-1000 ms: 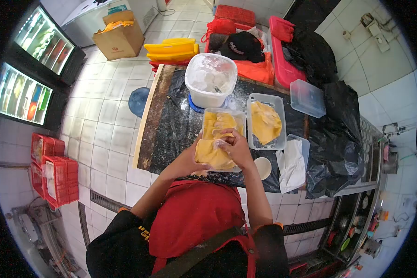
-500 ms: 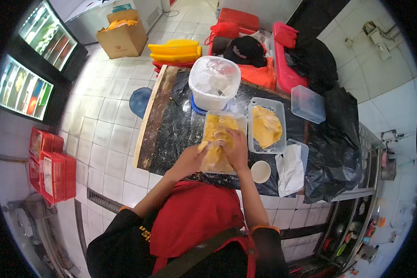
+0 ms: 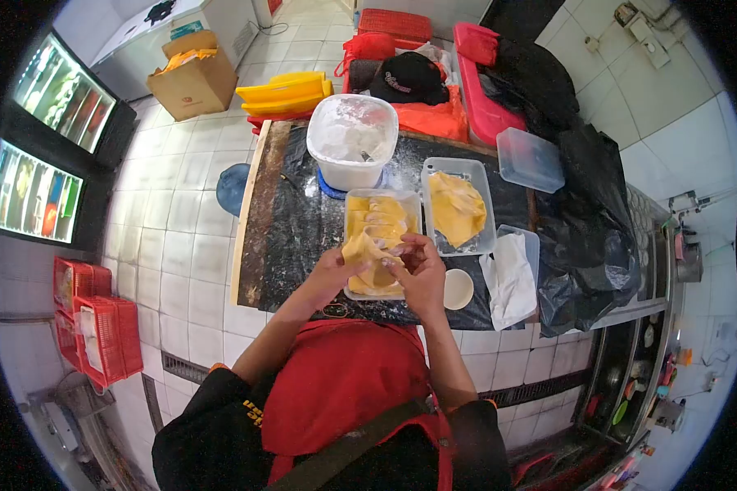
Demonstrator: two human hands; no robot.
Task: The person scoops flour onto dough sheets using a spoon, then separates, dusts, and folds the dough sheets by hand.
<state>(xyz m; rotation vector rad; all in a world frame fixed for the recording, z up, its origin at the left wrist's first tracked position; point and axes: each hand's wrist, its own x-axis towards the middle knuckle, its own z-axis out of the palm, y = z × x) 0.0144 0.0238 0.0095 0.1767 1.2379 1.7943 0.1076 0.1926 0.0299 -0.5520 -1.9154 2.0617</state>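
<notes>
Between both hands, above the near end of a clear plastic tub point(image 3: 418, 214), a thin yellow dough wrapper point(image 3: 363, 250) is lifted and partly folded. My left hand point(image 3: 332, 273) pinches its left edge. The fingers of my right hand point(image 3: 422, 272) close on its right side; fingers and wrapper hide whether anything lies inside. Several yellow folded dough pieces point(image 3: 377, 211) lie in a row in the tub, beyond my hands. Right of it, a second plastic tub point(image 3: 489, 214) holds a yellow dough sheet or stack point(image 3: 457, 208). A small round pale cup point(image 3: 458, 290) stands beside my right hand.
A white bucket of flour point(image 3: 350, 174) stands behind the tubs on the black-covered table point(image 3: 291, 221). White cloth or paper point(image 3: 512, 282) hangs over the table's front edge from another container. An empty clear container point(image 3: 531, 159) and black plastic point(image 3: 590, 245) lie right.
Both hands have raised the wrapper off the tub's near end, so the dough row behind shows more. The camera view has shifted slightly, moving the table left in the picture.
</notes>
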